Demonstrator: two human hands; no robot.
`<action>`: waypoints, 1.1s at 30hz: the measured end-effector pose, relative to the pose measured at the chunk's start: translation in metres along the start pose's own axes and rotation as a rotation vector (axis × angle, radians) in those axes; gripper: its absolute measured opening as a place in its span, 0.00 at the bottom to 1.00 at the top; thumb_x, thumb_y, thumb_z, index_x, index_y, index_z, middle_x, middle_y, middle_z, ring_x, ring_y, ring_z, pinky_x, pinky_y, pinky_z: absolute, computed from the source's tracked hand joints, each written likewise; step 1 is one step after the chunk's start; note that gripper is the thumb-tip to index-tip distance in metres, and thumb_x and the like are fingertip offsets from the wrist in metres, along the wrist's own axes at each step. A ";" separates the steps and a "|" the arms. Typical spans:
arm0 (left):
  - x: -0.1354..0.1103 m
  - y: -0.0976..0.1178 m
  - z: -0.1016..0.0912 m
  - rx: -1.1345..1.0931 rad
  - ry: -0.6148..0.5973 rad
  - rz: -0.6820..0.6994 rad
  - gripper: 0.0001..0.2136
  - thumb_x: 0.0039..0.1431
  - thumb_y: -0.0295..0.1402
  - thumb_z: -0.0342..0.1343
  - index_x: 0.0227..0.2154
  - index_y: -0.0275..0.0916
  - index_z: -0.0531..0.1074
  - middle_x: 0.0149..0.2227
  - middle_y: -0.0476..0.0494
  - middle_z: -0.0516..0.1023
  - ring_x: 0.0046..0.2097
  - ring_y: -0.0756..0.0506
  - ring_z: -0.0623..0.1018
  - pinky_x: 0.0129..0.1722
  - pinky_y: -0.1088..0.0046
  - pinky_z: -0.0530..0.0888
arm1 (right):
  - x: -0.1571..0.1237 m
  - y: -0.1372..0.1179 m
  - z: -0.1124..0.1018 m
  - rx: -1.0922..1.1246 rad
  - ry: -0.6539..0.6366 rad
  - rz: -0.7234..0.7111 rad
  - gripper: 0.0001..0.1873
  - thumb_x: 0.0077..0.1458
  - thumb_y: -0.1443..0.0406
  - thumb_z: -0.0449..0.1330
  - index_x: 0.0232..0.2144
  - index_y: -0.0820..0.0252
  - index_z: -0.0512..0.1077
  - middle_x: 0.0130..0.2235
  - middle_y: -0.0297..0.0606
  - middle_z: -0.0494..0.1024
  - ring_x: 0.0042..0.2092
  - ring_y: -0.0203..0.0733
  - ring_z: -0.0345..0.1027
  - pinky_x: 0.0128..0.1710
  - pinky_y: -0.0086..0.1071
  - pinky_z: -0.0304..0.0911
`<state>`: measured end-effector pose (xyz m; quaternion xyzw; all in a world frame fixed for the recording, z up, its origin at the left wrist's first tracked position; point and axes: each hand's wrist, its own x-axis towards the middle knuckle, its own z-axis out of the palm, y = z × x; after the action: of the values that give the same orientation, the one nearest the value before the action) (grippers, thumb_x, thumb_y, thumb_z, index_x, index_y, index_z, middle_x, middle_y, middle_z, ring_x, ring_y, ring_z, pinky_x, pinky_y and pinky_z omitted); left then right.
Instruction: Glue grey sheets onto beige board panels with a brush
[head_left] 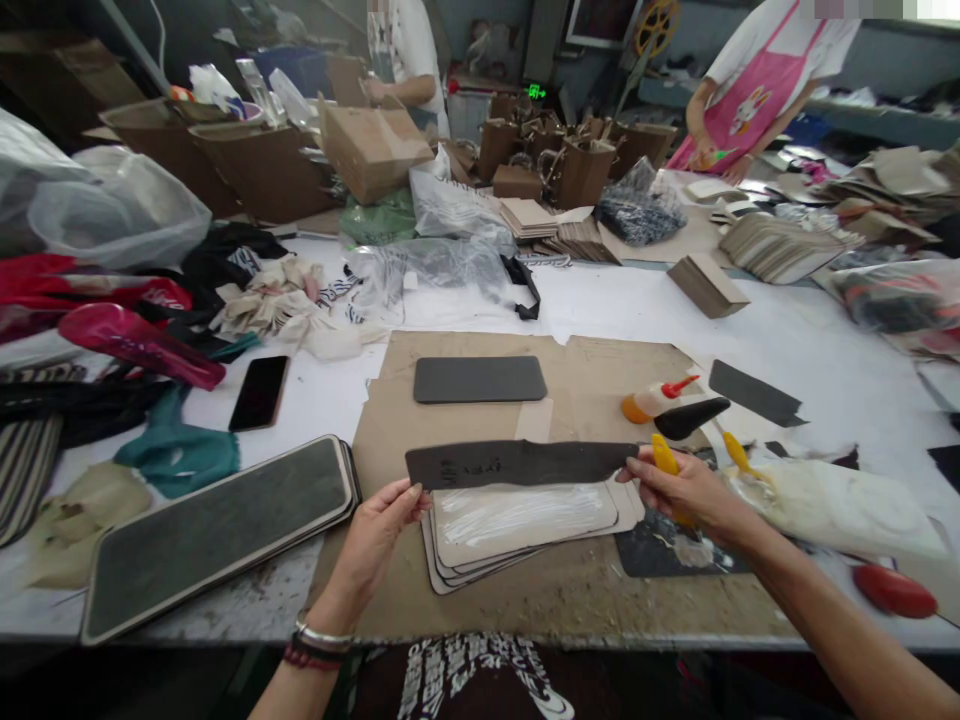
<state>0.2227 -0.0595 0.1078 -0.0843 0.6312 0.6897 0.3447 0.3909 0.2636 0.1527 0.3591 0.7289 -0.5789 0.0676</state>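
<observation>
My left hand (382,535) and my right hand (686,490) pinch the two ends of a long dark strip (517,463), held level just above a stack of beige boards (525,520). The top board carries streaks of white glue. My right hand also grips a yellow-handled brush (664,455). A dark rounded rectangle (480,379) lies further back on the brown cardboard sheet (600,385).
A glue bottle (652,400) lies right of the cardboard. A pile of finished dark-faced boards (217,530) sits at left beside a phone (259,392). Fabric scraps, plastic bags and cardboard boxes crowd the back. Two other people stand at the far side.
</observation>
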 end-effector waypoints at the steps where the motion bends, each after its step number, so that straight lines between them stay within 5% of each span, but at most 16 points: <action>1: -0.003 -0.001 -0.001 -0.040 -0.008 0.013 0.17 0.38 0.44 0.63 0.27 0.34 0.74 0.28 0.42 0.77 0.33 0.47 0.74 0.35 0.72 0.69 | -0.003 0.001 0.000 0.034 -0.019 0.005 0.26 0.45 0.44 0.56 0.29 0.62 0.71 0.18 0.30 0.64 0.18 0.30 0.53 0.17 0.26 0.48; 4: -0.012 -0.007 -0.003 -0.054 0.020 0.016 0.20 0.43 0.48 0.59 0.31 0.35 0.76 0.34 0.40 0.78 0.37 0.44 0.74 0.38 0.69 0.70 | -0.012 0.005 0.002 0.116 -0.006 0.068 0.29 0.46 0.41 0.53 0.32 0.61 0.72 0.20 0.30 0.64 0.18 0.30 0.53 0.16 0.27 0.48; 8: -0.013 -0.024 -0.005 0.161 0.134 -0.008 0.20 0.36 0.46 0.63 0.32 0.36 0.76 0.36 0.40 0.78 0.38 0.44 0.74 0.38 0.72 0.70 | -0.011 0.016 0.012 0.090 0.033 0.129 0.26 0.40 0.44 0.60 0.29 0.61 0.70 0.19 0.27 0.61 0.17 0.29 0.52 0.16 0.26 0.48; 14: -0.004 -0.046 0.001 0.254 0.237 0.031 0.28 0.36 0.47 0.63 0.41 0.36 0.71 0.26 0.46 0.77 0.31 0.46 0.74 0.33 0.71 0.70 | 0.012 0.049 0.022 -0.117 0.103 -0.015 0.22 0.41 0.53 0.60 0.37 0.60 0.69 0.23 0.29 0.68 0.22 0.34 0.60 0.21 0.29 0.56; 18: 0.003 -0.050 0.009 0.321 0.302 0.062 0.23 0.36 0.49 0.61 0.34 0.36 0.73 0.29 0.45 0.77 0.33 0.44 0.74 0.35 0.70 0.69 | 0.024 0.065 0.025 -0.348 0.184 -0.042 0.17 0.43 0.57 0.57 0.35 0.60 0.71 0.26 0.35 0.74 0.29 0.42 0.67 0.31 0.33 0.60; 33: 0.014 -0.057 0.008 0.384 0.279 0.069 0.21 0.40 0.51 0.60 0.29 0.37 0.72 0.26 0.49 0.73 0.30 0.48 0.70 0.30 0.74 0.66 | 0.024 0.062 0.028 -0.439 0.180 0.004 0.14 0.46 0.54 0.52 0.25 0.58 0.68 0.27 0.36 0.75 0.31 0.44 0.68 0.33 0.34 0.59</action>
<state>0.2473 -0.0490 0.0554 -0.0900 0.7948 0.5501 0.2399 0.4017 0.2532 0.0823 0.3873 0.8397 -0.3721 0.0797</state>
